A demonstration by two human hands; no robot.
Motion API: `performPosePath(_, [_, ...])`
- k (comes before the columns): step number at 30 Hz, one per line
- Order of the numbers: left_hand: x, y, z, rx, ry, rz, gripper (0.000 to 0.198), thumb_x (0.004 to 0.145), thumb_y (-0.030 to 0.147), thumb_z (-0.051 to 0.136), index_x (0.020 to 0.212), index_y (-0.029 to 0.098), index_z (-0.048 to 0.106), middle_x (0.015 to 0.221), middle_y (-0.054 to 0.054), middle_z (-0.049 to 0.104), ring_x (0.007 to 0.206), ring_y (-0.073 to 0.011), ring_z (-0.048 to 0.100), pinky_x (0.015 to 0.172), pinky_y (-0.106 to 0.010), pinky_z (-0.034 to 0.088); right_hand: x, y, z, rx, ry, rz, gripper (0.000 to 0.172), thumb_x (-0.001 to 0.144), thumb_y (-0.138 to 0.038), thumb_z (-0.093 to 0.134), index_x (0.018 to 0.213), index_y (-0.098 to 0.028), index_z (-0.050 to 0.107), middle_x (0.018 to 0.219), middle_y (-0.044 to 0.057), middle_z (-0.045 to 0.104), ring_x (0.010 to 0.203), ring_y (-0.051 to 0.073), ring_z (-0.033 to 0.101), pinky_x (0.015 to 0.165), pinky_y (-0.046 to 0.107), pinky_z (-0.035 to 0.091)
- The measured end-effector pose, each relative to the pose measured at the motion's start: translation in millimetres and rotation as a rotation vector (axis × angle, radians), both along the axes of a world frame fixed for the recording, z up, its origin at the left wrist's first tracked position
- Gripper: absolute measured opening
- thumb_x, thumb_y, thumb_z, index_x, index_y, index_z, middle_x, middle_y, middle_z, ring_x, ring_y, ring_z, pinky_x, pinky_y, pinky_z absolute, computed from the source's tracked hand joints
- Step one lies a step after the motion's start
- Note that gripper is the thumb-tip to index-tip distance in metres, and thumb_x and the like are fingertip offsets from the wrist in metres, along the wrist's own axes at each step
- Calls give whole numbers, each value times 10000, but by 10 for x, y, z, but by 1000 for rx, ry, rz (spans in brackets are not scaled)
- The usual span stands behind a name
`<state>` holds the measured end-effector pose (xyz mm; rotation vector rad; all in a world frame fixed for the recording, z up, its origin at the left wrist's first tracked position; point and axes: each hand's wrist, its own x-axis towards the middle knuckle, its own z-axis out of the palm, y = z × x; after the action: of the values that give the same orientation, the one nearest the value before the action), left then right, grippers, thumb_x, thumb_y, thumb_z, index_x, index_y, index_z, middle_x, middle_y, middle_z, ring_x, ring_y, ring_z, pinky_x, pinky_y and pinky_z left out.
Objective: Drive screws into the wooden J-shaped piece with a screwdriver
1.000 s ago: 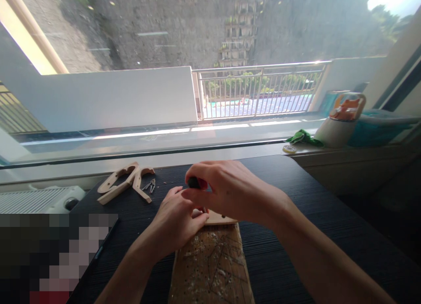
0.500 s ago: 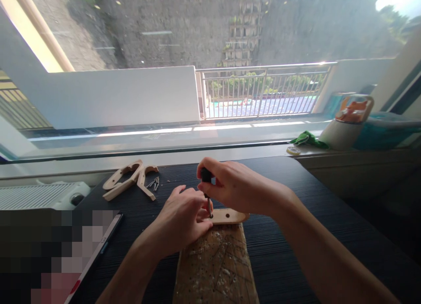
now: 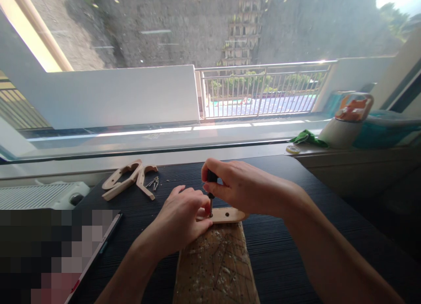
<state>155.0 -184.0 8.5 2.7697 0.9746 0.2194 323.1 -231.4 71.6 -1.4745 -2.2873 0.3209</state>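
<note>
My right hand is closed round the black handle of a screwdriver. The screwdriver stands nearly upright, its metal shaft reaching down to a hole in a pale, round-ended wooden strip. A second dark hole shows farther right on that strip. My left hand grips the strip's left part, fingers curled near the shaft; its left end is hidden. Beneath the strip lies a worn, scratched wooden board. Whether a screw sits under the tip is hidden.
Pale curved wooden pieces and several screws lie at the back left of the black table. A thin dark-edged device, mostly blurred out, is at left. A green cloth and white container stand by the window.
My right hand and the screwdriver handle have shifted slightly right, and the screwdriver now stands more upright. My left hand stays on the strip.
</note>
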Motion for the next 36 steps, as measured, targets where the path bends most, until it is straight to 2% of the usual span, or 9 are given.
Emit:
performPosePath(12, [4,-25,7,14,-24,-2,73,716,293,603,665,242,613,734,30,641,837,-191,565,990,-469,255,-29,-30,33,18,-43,-43,113,857,-268,417,869,-183,491,660,-10,565,558,87,417,503,234,208])
performPosePath(16, [2,-3,-27,20,-128,17,45,720,248,595,688,246,627,768,46,650,850,-164,571,1043,-493,171,-30,-23,35,15,-43,-45,122,857,-270,416,880,-183,498,660,-9,569,552,87,420,500,233,208])
performPosePath(19, [15,-1,-38,58,-133,16,76,717,214,584,666,245,631,757,51,647,852,-155,570,1053,-512,130,-22,-15,34,22,-49,-48,137,854,-284,428,891,-181,512,650,-8,571,556,92,435,502,233,213])
performPosePath(23, [56,-33,-32,92,-89,18,114,730,206,560,650,236,636,747,35,650,838,-161,569,1048,-517,147,-47,-2,11,66,-87,-86,162,850,-289,436,938,-182,521,667,5,593,585,114,465,517,233,231])
performPosePath(28, [85,-64,-15,89,-67,24,127,730,189,551,740,252,660,787,6,668,868,-184,572,1035,-510,188,-104,-3,-25,123,-106,-86,218,860,-277,423,1040,-183,501,681,10,613,588,129,483,516,238,234])
performPosePath(36, [82,-79,-35,54,-90,72,118,756,243,547,680,236,636,776,19,649,830,-170,583,1023,-506,213,6,5,-8,54,-14,-73,185,836,-281,464,980,-192,537,693,-2,606,587,101,481,534,224,257])
